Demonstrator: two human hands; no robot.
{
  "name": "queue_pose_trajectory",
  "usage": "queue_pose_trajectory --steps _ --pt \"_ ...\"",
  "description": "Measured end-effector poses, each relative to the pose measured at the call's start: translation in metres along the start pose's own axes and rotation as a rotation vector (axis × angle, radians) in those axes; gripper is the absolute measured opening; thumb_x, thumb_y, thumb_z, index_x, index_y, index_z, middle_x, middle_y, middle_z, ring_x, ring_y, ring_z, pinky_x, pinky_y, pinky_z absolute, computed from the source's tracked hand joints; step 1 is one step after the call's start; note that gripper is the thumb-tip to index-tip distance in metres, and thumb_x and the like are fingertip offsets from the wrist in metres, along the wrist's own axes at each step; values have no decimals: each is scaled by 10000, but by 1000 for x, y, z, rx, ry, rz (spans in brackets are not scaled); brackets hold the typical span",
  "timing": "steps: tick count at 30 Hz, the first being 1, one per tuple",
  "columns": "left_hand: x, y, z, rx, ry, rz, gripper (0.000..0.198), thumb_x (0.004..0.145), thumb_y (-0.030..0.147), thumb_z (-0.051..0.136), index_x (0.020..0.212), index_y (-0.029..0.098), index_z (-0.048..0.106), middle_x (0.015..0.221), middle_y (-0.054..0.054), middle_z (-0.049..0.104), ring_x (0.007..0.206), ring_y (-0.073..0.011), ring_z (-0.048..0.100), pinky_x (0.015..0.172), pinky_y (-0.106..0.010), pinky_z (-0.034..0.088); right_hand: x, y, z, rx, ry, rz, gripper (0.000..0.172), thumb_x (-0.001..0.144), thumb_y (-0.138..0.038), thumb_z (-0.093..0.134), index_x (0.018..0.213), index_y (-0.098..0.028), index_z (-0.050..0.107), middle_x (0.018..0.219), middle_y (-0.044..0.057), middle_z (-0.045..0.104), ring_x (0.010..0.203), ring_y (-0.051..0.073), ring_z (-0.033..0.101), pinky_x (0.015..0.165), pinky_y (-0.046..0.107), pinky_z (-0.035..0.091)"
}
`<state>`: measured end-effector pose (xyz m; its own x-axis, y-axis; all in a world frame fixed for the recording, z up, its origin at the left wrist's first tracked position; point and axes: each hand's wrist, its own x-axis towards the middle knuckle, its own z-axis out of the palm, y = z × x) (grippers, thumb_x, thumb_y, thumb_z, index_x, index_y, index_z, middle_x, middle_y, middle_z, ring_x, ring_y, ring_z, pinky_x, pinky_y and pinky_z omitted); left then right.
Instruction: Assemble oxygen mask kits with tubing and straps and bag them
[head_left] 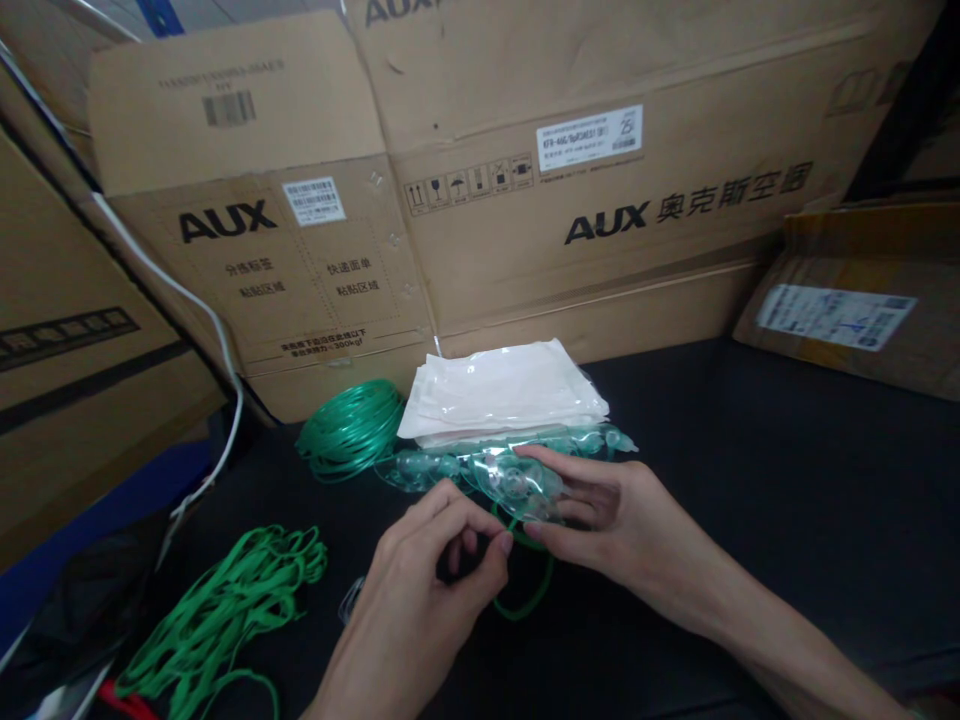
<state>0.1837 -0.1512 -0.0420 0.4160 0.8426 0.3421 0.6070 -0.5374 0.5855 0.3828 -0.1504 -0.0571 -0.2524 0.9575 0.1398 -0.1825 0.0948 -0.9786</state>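
My right hand (600, 505) holds a clear green-tinted plastic face mask (517, 480) between thumb and fingers. A thin green elastic strap (529, 605) hangs in a loop below the mask. At the mask's lower left edge my left hand (442, 560) is closed in a pinch, thumb against forefinger, at the strap; the exact spot it grips is partly hidden by the fingers. More clear green masks (420, 470) lie in a row just behind. To the left of my left hand rests a heap of loose green elastic straps (240, 600).
Behind the masks lies a stack of white flat packets (502, 385), beside a coil of green tubing (351, 428). Large cardboard boxes (480, 260) wall off the back of the black table (712, 460). A white cable (217, 330) runs down at left, near a black bag (90, 590).
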Motion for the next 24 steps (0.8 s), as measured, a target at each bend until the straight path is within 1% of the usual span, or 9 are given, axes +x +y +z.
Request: queue_pose_trajectory --steps 3,5,8,10,12,14,18,21,24 --pt "-1 -1 -3 65 -80 -63 132 875 154 624 766 212 669 745 25 558 663 -141 529 608 -262 379 2 2 -2 -13 66 -4 706 689 -216 880 1362 -174 672 1064 70 820 986 266 786 912 380 649" --pt "-2 -4 -4 119 -158 -133 134 830 116 622 745 210 667 754 24 574 673 -144 534 617 -265 371 5 3 -6 -21 158 -27 726 662 -229 889 1352 -148 679 1059 83 820 966 273 790 905 383 654" --pt "-1 -10 -5 126 -228 -178 155 861 139 614 766 218 707 773 20 594 690 -144 555 632 -263 382 7 4 -11 -32 281 -60 737 660 -251 882 1358 -134 674 1066 91 817 937 259 791 898 367 655" --pt "0 -12 -6 79 -152 -147 143 925 220 613 875 234 747 813 14 606 702 -144 566 653 -263 407 7 5 -12 -40 261 -51 748 673 -258 868 1377 -122 656 1021 87 819 909 245 789 879 355 657" --pt "1 -11 -5 36 -24 -125 153 960 307 621 999 252 758 852 10 614 706 -145 566 661 -264 426 5 5 -8 -49 183 -38 753 687 -249 849 1396 -112 634 964 72 813 887 231 780 875 357 655" --pt "2 -9 -3 3 45 -112 166 969 350 632 1035 261 754 864 12 621 702 -143 565 657 -260 432 3 5 -3 -61 95 -50 716 723 -227 811 1406 -125 620 984 61 801 902 218 766 912 371 640" --pt "1 -6 6 -22 26 -53 143 970 275 639 872 233 734 795 25 599 670 -129 550 628 -244 409 0 7 2 -97 3 -122 598 782 -166 730 1372 -177 631 1130 53 772 991 198 739 959 348 605" --pt "1 -6 11 -20 24 -27 170 976 228 622 824 214 699 777 26 578 655 -126 535 608 -244 388 -1 10 2 -111 17 -167 571 771 -115 709 1330 -209 639 1188 41 748 1032 185 728 939 295 596" --pt "-1 -6 12 2 -11 -22 178 1006 241 580 863 218 684 836 17 604 707 -138 556 653 -255 397 0 12 1 -128 50 -167 510 755 -78 698 1240 -232 659 1161 19 742 994 165 730 915 258 590"
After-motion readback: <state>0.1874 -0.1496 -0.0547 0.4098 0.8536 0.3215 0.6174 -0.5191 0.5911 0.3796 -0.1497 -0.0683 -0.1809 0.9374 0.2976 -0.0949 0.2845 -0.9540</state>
